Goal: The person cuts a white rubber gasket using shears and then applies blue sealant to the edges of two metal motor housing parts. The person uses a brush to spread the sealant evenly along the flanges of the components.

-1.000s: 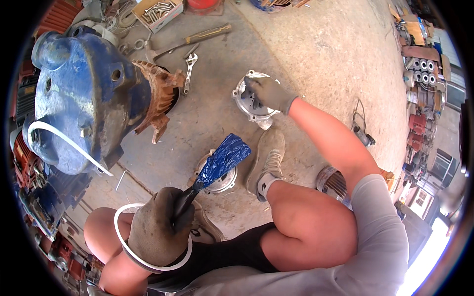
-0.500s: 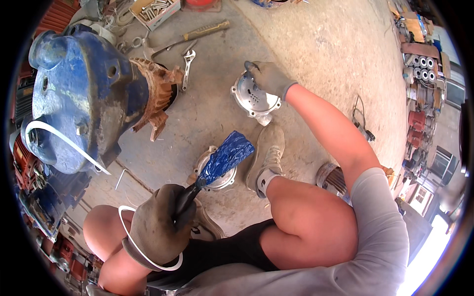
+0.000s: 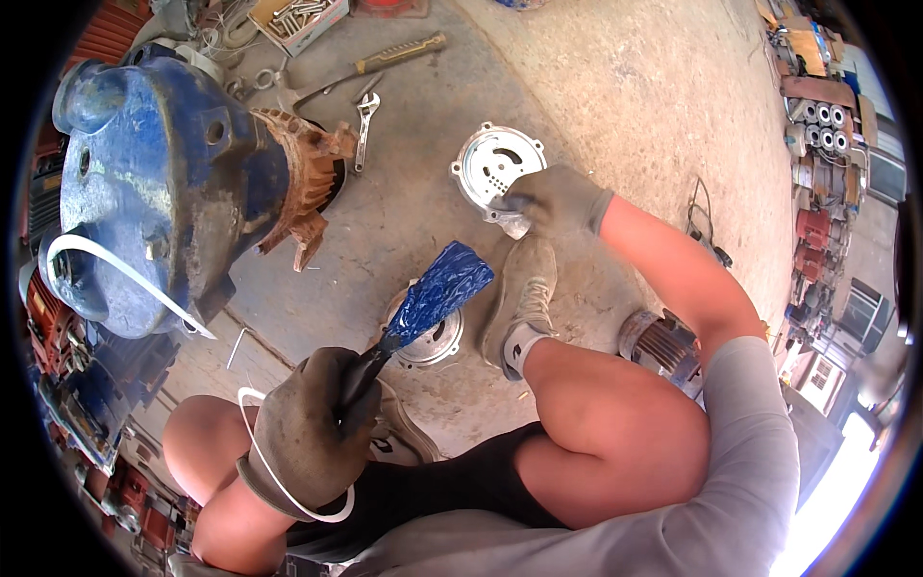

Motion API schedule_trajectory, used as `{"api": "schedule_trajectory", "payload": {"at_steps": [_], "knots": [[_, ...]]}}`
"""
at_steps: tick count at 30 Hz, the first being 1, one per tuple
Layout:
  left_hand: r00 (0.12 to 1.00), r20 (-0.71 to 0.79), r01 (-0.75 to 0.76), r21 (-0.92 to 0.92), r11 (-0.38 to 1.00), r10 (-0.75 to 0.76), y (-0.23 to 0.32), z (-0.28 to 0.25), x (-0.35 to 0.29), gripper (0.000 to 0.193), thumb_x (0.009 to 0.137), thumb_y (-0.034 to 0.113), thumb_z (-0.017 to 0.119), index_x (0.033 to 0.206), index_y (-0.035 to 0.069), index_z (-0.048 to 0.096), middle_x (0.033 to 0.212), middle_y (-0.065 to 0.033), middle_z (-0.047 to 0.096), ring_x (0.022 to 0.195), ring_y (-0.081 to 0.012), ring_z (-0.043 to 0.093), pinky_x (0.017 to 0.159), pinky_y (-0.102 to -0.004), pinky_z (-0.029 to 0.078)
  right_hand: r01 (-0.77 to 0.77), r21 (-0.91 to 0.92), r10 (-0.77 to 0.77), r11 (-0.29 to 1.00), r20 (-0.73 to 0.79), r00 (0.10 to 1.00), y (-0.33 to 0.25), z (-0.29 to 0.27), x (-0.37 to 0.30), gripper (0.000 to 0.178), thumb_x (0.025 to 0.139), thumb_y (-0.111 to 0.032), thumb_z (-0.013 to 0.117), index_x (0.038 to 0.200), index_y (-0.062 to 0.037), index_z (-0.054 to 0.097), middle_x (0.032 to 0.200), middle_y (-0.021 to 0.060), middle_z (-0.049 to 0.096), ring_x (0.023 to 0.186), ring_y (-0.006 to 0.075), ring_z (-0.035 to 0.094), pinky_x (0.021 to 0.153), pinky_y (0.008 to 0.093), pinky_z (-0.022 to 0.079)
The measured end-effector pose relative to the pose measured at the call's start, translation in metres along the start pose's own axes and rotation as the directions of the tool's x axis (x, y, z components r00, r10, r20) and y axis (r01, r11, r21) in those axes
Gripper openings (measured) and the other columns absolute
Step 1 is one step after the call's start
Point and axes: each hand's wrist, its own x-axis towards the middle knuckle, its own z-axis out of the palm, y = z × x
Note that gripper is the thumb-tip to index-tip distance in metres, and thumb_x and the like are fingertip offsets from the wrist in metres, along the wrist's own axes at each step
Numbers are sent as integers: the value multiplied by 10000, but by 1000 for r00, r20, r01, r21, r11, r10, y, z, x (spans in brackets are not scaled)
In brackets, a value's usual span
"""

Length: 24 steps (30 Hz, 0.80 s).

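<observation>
My left hand, in a brown work glove, is closed around the black handle of a brush. The brush's broad end is coated in wrinkled blue and points up and to the right. It partly covers a round metal cover on the floor. A second round silver cover, with curved slots, small holes and lugs on its rim, lies further off. Across its lower right edge rests my gloved right hand, slightly blurred, its fingers bunched. What is inside them, if anything, is hidden. A white ring hangs at my left wrist.
At the left stands a large blue motor housing with a rusty finned end. Beyond lie an adjustable wrench, a hammer and a box of bolts. My shoe is between the covers; a finned motor part sits right.
My right hand has moved from the far cover's upper edge down to its lower right edge, uncovering the slots. My left hand, with the brush, has barely shifted.
</observation>
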Motion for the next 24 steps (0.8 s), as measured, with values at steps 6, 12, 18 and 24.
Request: {"api": "schedule_trajectory", "payload": {"at_steps": [6, 12, 18, 24], "knots": [[995, 5, -97, 5, 995, 97, -1, 3, -7, 160, 948, 37, 689, 1081, -36, 636, 777, -158, 706, 691, -332, 717, 644, -406, 552, -56, -109, 31, 993, -219, 975, 49, -31, -6, 334, 1000, -242, 674, 1289, -76, 689, 1311, 119, 715, 1122, 349, 709, 990, 466, 574], [999, 43, -28, -29, 999, 29, 9, 1, -1, 176, 927, 2, 697, 1090, -36, 640, 776, -158, 707, 693, -321, 716, 638, -391, 551, 11, -305, -47, 952, -113, 992, 63, -25, 16, 284, 1002, -248, 653, 1242, -105, 703, 1385, 57, 651, 1224, 314, 655, 1052, 463, 539], [1000, 14, -21, -54, 998, 22, 7, 4, 0, 176, 930, -10, 695, 1094, -41, 640, 795, -162, 711, 699, -310, 718, 642, -383, 551, 10, -441, -21, 897, -18, 1000, 57, -36, 27, 283, 1011, -289, 652, 1231, -120, 712, 1246, 78, 713, 1144, 319, 704, 971, 482, 568], [998, 27, -57, -43, 997, 58, 12, 2, 1, 193, 930, -8, 695, 1110, -41, 634, 810, -164, 713, 715, -307, 723, 657, -377, 555, -110, -412, 112, 905, -20, 994, 48, -17, 3, 329, 1038, -352, 633, 1256, -124, 728, 1239, 93, 730, 1051, 328, 752, 880, 494, 598]]}}
